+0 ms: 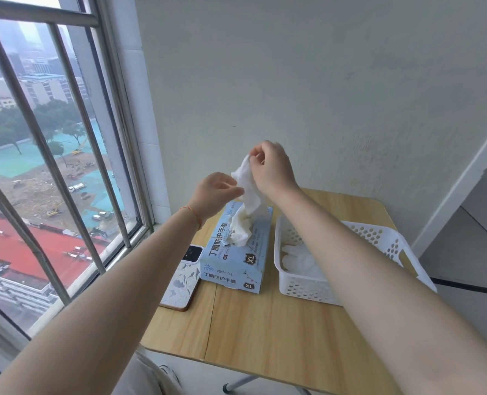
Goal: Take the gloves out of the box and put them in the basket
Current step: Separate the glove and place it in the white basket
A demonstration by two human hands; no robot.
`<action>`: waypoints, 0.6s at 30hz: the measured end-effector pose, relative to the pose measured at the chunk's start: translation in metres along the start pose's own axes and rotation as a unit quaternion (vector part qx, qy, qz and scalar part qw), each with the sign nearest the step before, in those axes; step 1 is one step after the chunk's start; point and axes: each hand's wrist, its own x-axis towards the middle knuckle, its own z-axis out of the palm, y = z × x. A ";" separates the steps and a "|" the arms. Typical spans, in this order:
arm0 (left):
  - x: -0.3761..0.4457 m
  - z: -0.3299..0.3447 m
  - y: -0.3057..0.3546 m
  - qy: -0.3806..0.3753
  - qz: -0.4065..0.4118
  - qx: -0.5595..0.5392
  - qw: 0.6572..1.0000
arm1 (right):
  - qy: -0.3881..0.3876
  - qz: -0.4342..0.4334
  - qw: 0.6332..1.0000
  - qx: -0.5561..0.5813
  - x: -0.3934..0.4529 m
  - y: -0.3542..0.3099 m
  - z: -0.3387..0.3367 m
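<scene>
Fingers of both hands pinch one white glove above the middle of the frame: the right hand grips its top end, the left hand nips it lower down, and its tail trails into the slot of the blue glove box. Below them a wooden table fills the lower centre, carrying the box, a white perforated basket just right of it holding more white gloves, and a phone against the box's left side.
</scene>
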 end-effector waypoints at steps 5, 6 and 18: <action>0.000 -0.002 0.018 0.027 -0.001 -0.095 0.995 | -0.011 0.047 0.997 0.051 0.003 -0.005 -0.015; 0.000 -0.001 0.021 0.030 -0.008 -0.110 0.993 | -0.022 0.077 0.992 0.093 0.001 -0.005 -0.018; -0.013 0.016 0.033 -0.095 -0.054 -0.124 0.986 | -0.046 0.173 0.965 0.191 -0.025 0.011 -0.041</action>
